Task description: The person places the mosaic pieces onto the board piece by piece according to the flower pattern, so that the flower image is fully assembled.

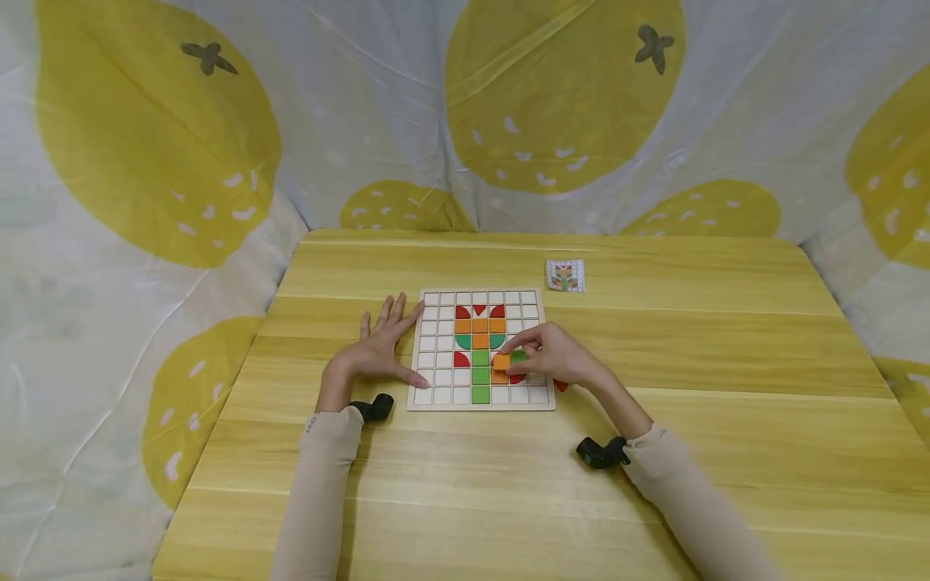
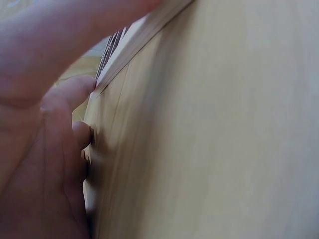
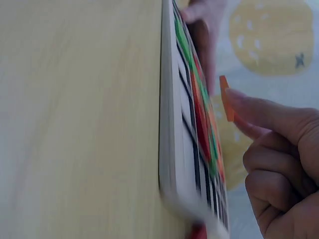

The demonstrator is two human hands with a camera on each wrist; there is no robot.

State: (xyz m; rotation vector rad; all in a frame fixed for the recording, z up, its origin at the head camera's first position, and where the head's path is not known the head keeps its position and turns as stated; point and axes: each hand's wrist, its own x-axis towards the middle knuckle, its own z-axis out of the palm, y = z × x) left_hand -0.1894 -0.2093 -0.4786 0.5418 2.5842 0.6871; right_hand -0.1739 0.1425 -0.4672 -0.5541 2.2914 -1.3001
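Right hand (image 1: 555, 355) near board's right side, fingers curled, thumb and fingertip (image 3: 244, 102) pinching orange tile (image 3: 226, 98) at its edge. Tile held just above grid board (image 1: 436, 379), right of green column, tilted, flat face toward board; long axis unclear. Left hand (image 1: 381, 347) flat, fingers straight, resting on table (image 1: 654, 452), touching board's left edge.

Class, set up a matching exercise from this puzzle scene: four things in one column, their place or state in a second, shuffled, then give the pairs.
1. left hand
2. right hand
3. pattern card
4. orange tile

A. lies on the table beyond the board's far right corner
B. pinched over the grid board
C. flat, fingers spread, at the board's left edge
D. holds a small tile above the board

Pairs: 1-C, 2-D, 3-A, 4-B
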